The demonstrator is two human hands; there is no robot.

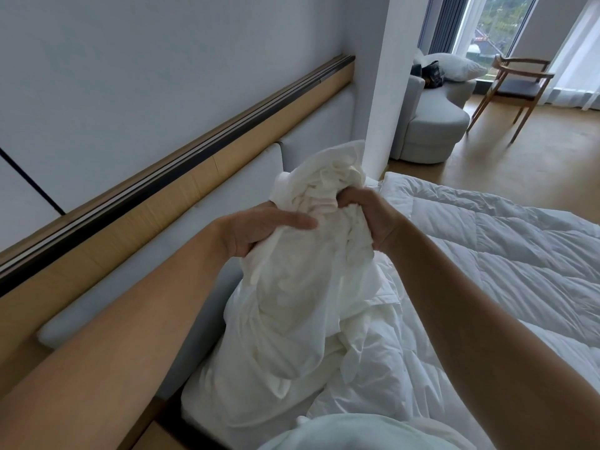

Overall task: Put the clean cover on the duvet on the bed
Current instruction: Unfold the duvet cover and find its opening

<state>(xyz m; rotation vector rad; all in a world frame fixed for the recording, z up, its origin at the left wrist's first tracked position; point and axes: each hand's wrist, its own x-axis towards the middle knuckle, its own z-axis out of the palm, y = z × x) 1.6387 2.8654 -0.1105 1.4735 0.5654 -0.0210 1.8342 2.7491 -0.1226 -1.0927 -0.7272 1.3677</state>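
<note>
Firmly, cover (pixel 302 287) in both hands (pixel 256 233) (pixel 376 220)

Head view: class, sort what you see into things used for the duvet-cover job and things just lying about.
Job: cover, duvet, left hand, right hand.
Lying about: armchair, pillow, chair, dark bag.

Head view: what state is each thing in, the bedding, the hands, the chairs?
cover, bunched, top held up by both hands
duvet, uncovered, spread out
left hand, grips the cover
right hand, grips the cover
wooden chair, upright, unoccupied
pillow, lying on the grey armchair
</note>
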